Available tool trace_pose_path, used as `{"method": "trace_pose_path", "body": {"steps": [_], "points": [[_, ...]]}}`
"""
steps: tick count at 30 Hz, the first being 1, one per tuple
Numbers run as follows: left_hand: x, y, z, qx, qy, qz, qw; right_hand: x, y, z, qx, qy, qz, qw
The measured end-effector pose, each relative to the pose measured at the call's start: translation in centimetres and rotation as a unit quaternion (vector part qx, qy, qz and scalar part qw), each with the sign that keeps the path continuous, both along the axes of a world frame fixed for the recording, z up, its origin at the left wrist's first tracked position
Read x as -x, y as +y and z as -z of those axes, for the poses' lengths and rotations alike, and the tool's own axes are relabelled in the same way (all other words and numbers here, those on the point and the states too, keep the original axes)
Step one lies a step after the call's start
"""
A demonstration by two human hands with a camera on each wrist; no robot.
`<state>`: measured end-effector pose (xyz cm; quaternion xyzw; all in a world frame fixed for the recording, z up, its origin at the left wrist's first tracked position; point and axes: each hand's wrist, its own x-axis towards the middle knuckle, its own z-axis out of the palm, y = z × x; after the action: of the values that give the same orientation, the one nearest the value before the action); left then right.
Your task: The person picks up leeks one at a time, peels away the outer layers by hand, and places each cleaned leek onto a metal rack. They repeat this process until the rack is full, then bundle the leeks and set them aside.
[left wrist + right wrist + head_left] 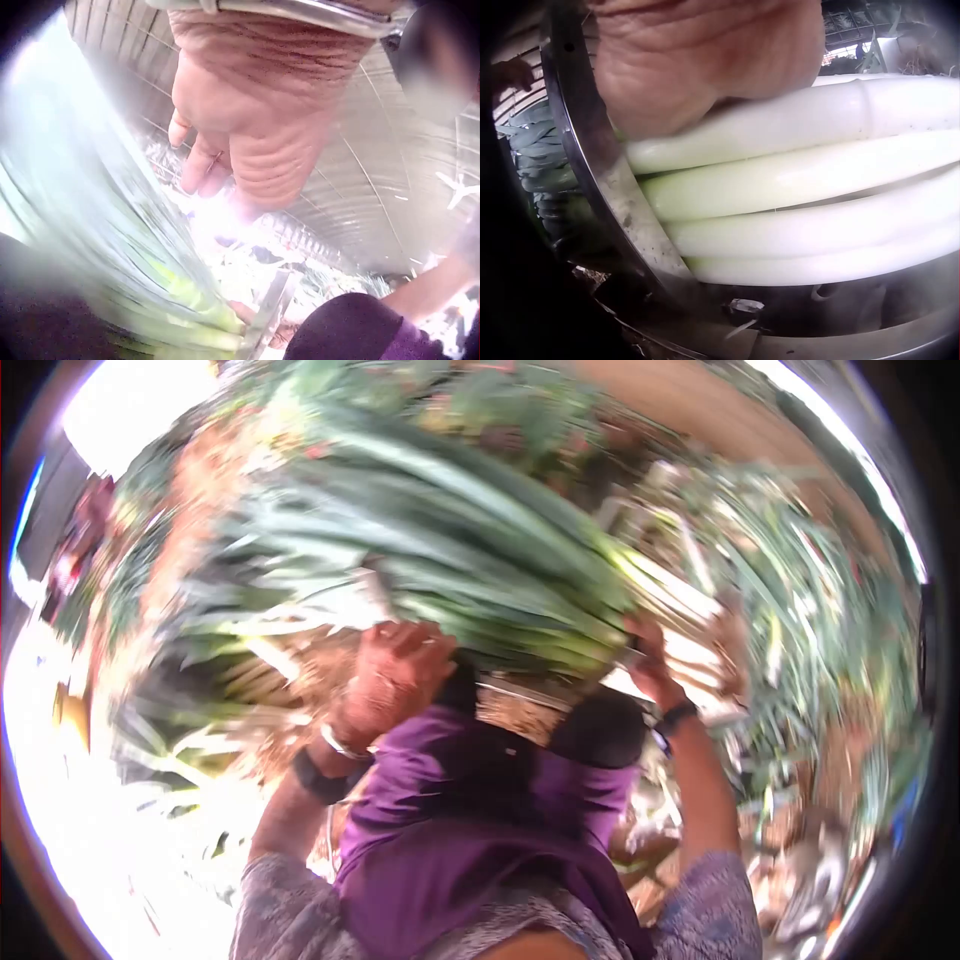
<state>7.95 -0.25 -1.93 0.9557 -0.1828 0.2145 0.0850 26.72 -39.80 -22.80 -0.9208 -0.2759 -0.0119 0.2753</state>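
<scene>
A big bundle of leeks [470, 560] lies in a metal basin [525, 692] on the head of a person in purple [470, 830] just in front of me. My left hand [395, 670] rests against the underside of the bundle near the green leaves [97, 232], its fingers [199, 161] loosely extended and gripping nothing. My right hand [652, 658] is at the other end, where its palm [705, 60] presses on the white stalks [802, 187] over the basin's rim [607, 187].
More green leek plants [800, 590] and brown soil [700, 400] surround us, all blurred. A ribbed greenhouse roof [360, 187] arches overhead. Bright glare [100, 840] fills the lower left.
</scene>
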Motion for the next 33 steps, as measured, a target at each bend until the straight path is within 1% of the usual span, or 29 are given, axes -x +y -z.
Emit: {"method": "trace_pose_path", "body": {"steps": [1,4,5,6,7,8,9,10,11,12,14,15,16,17,18,19,20,22,23,24,25,26,27,28,29,31,32,33], "points": [[2.1,1.5,1.3,-0.002,0.003,-0.028,1.0,0.3,0.3,-0.6,-0.038,0.031,-0.001,0.999],[7.3,3.9,5.5,0.1,0.106,-0.077,0.986,0.4,-0.9,-2.1,-0.139,0.124,0.023,0.982],[8.3,3.3,6.6,0.132,0.141,-0.088,0.977,0.6,-1.7,-3.4,0.055,-0.033,0.072,0.995],[9.4,2.5,7.0,0.182,0.081,-0.086,0.976,0.6,-3.5,-3.3,-0.019,-0.036,0.07,0.997],[9.9,1.6,7.4,0.199,0.067,-0.115,0.971,0.6,-4.7,-3.7,-0.093,-0.037,0.071,0.993],[10.0,0.7,7.7,0.216,0.053,-0.141,0.965,2.6,-3.7,-6.8,-0.143,-0.042,0.086,0.985],[10.0,0.2,8.0,0.233,0.039,-0.166,0.957,6.0,-1.5,-11.8,-0.193,-0.046,0.102,0.975],[9.9,0.2,8.0,0.223,0.066,-0.173,0.957,7.6,-0.6,-14.8,-0.194,-0.06,0.063,0.977],[9.6,0.2,8.1,0.223,0.056,-0.167,0.959,9.3,0.2,-17.0,-0.195,-0.073,0.026,0.978],[9.2,0.2,8.1,0.222,0.046,-0.158,0.961,12.2,2.0,-18.4,-0.232,-0.052,0.032,0.971],[8.7,0.6,7.9,0.211,0.043,-0.133,0.967,14.7,4.5,-19.2,-0.298,0.041,-0.101,0.948],[8.7,0.5,7.8,0.201,0.048,-0.114,0.972,16.0,6.8,-20.5,-0.177,0.011,-0.137,0.974],[8.2,0.3,7.6,0.189,0.048,-0.088,0.977,16.7,9.2,-21.7,-0.053,-0.025,-0.164,0.985],[7.9,0.3,7.7,0.179,0.033,-0.079,0.98,16.5,10.8,-21.1,-0.012,-0.031,-0.221,0.975],[7.7,0.2,7.9,0.167,0.011,-0.063,0.984,16.5,13.0,-21.7,0.015,-0.012,-0.249,0.968],[7.6,0.2,8.0,0.181,-0.003,-0.057,0.982,16.3,14.2,-21.4,0.02,0.077,-0.254,0.964],[7.6,0.1,8.7,0.187,-0.008,-0.053,0.981,16.0,15.3,-21.7,0.021,0.057,-0.284,0.957],[7.1,0.3,8.2,0.171,-0.019,-0.051,0.984,15.1,15.8,-22.2,0.031,0.125,-0.27,0.954],[7.6,0.2,8.2,0.166,-0.005,-0.051,0.985,14.0,15.3,-20.6,-0.023,0.155,-0.265,0.951],[7.6,0.5,8.2,0.142,-0.009,-0.033,0.989,12.4,14.9,-19.3,-0.094,0.258,-0.262,0.925],[7.5,0.6,8.2,0.122,-0.005,-0.015,0.992,11.5,14.4,-18.5,-0.2,0.371,-0.203,0.884],[7.7,0.3,7.8,0.151,0.011,-0.036,0.988,10.1,14.0,-17.0,-0.296,0.434,-0.189,0.829],[7.9,0.0,7.4,0.178,0.038,-0.062,0.981,9.8,14.6,-17.9,-0.409,0.496,-0.074,0.763],[8.1,-0.1,7.2,0.172,0.054,-0.067,0.981,8.7,14.6,-16.4,-0.429,0.529,-0.005,0.732],[8.1,-0.1,7.2,0.162,0.06,-0.073,0.982,7.1,13.6,-14.9,-0.451,0.535,-0.034,0.714],[8.0,-0.7,6.9,0.11,0.049,-0.09,0.989,6.3,13.2,-14.4,-0.433,0.492,0.035,0.754],[7.9,-0.7,7.3,0.126,0.051,-0.086,0.987,6.5,13.2,-14.8,-0.435,0.5,0.054,0.747],[8.0,-0.9,7.5,0.137,0.074,-0.102,0.983,6.7,13.2,-15.4,-0.436,0.507,0.068,0.74]]}}
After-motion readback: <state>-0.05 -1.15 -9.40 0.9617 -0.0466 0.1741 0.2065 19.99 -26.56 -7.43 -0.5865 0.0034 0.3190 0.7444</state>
